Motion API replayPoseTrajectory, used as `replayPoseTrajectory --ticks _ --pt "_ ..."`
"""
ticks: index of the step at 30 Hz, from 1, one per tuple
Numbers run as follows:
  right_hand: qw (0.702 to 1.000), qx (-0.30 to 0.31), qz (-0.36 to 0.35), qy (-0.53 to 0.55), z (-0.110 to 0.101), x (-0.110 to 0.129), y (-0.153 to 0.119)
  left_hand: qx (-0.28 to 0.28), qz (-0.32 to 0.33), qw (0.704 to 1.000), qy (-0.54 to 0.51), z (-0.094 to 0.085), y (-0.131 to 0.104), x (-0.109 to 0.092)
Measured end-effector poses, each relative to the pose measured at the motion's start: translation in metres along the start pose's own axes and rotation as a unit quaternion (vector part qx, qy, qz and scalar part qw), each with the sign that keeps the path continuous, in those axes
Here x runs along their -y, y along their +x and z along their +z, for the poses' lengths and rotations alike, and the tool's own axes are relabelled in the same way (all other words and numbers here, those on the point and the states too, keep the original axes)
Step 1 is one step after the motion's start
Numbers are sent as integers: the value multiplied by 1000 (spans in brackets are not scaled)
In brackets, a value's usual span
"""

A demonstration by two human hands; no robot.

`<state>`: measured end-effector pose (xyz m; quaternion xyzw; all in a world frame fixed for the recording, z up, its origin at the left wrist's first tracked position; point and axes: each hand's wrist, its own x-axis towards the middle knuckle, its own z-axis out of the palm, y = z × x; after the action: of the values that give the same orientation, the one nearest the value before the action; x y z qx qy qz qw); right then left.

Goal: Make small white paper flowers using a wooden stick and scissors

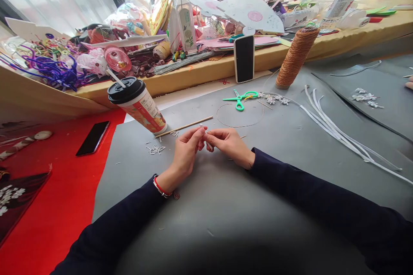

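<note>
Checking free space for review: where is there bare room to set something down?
The mat is bare between right sleeve and white cords, the red surface between dark cloth and left sleeve. Crowded: the heaped ledge, and between cup and left hand, where stick and scraps lie.

Held piece (pixel 209 146) — white; scissors (pixel 240 98) green; spool (pixel 296 59) rust-brown; mat (pixel 284 137) plain grey; sleeves (pixel 309 189) navy; cup lid (pixel 126 89) — black
</note>
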<state>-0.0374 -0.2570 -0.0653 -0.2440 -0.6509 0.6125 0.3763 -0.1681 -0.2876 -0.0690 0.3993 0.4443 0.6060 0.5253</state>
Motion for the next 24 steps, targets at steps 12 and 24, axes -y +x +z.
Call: replayPoseTrajectory --ticks 12,24 --pt "999 11 15 45 1 1 -3 42 2 999 7 1 0 1" --pt "997 10 14 76 2 -2 -4 88 2 996 9 1 0 -6"
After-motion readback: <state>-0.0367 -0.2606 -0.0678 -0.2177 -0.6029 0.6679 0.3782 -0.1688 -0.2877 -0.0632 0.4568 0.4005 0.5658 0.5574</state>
